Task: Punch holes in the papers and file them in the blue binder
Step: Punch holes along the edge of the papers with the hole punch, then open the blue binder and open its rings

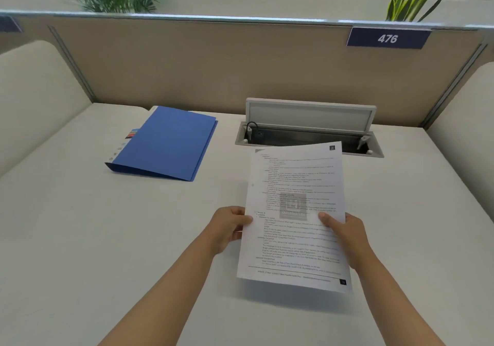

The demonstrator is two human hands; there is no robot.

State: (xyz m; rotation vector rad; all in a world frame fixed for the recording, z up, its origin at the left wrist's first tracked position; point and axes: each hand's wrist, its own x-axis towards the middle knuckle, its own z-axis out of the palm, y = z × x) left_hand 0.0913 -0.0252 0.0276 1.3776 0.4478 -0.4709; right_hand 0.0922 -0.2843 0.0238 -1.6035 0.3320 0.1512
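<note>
I hold printed white papers [294, 185] above the desk, tilted up toward me, text facing me. My left hand [228, 228] grips their left edge with the thumb on top. My right hand [344, 234] grips the right edge the same way. The blue binder [171, 142] lies shut and flat on the desk to the far left of the papers, with coloured tabs showing at its left side. No hole punch shows in view.
An open cable hatch [310, 127] with a raised lid is sunk in the white desk [80, 238] just behind the papers. A beige partition [213, 59] with a "476" sign [387, 38] closes the back; padded panels stand at both sides.
</note>
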